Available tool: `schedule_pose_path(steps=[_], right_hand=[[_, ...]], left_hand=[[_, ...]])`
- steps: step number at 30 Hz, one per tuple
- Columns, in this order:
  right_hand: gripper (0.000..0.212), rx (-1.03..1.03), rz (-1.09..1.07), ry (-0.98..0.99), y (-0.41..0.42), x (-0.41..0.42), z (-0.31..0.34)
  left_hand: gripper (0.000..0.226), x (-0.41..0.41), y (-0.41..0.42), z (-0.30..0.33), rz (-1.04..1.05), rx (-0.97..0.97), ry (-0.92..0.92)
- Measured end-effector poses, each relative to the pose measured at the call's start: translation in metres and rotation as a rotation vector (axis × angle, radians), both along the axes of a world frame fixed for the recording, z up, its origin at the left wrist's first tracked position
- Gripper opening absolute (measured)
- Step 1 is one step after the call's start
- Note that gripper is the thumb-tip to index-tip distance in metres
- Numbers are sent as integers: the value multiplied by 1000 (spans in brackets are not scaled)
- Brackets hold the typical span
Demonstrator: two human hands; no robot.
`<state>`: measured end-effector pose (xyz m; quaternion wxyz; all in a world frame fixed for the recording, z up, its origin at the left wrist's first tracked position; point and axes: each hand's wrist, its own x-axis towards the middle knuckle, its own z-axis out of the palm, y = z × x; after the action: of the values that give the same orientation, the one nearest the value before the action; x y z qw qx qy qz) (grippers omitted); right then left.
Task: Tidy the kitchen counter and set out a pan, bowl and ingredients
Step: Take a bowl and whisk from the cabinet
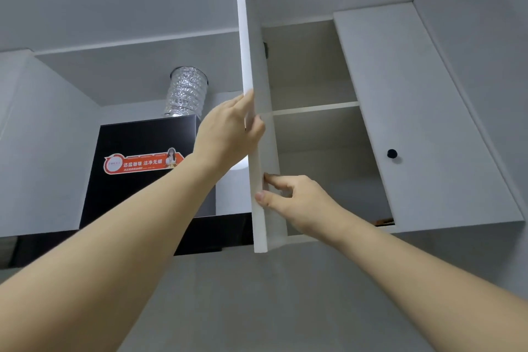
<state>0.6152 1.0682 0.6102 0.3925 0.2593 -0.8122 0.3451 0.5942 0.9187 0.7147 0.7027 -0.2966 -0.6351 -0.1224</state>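
Left hand [228, 128] grips edge of open cabinet door [258, 151], fingers curled round it at mid-height. Right hand [297, 203] pinches same edge lower down, thumb in front, fingers behind. Door stands edge-on, flat white panel. Behind it: cabinet interior [323, 151], one shelf [317, 107], two compartments. Second door [423, 123] just right, closed, one round black knob [392, 153]. Left: glossy black range hood [137, 174] with orange sticker [143, 163], one crinkled foil duct [187, 91] above. Pan, bowl, ingredients out of view.

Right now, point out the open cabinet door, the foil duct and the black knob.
open cabinet door [258, 180]: head view, front edge.
foil duct [186, 91]: head view, ribbed middle.
black knob [392, 153]: head view, knob face.
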Motion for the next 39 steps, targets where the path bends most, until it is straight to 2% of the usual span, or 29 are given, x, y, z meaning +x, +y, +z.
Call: schedule_pose_path(steps=[3,5,8,13,17,21,25,30,36,39], right_hand=[[68,-19,35,-56,7,2,1],[64,31,-21,-71,19,4,2],[57,84,-199,-43,45,10,8],[54,271,-587,-4,97,25,17],[44,599,-1023,87,141,27,28],[56,856,-1300,79,175,26,33],[68,968,-1392,42,194,16,36],[73,1085,-1474,-43,219,-15,36],[77,1304,-1597,-171,250,-59,48],[81,1443,-1644,-189,264,-90,52]], left_hand=[[47,0,3,-1,29,-24,9],[46,2,9,-1,107,-19,36],[43,10,21,-1,265,33,55],[47,23,53,-10,326,-19,127],[56,24,93,-18,250,-4,-4],[56,12,137,-35,162,-18,-112],[55,-16,177,-55,93,-27,-245],[54,-71,219,-78,21,-118,-393],[28,-150,264,-106,-61,-303,-616],[39,-178,292,-117,-74,-425,-750]])
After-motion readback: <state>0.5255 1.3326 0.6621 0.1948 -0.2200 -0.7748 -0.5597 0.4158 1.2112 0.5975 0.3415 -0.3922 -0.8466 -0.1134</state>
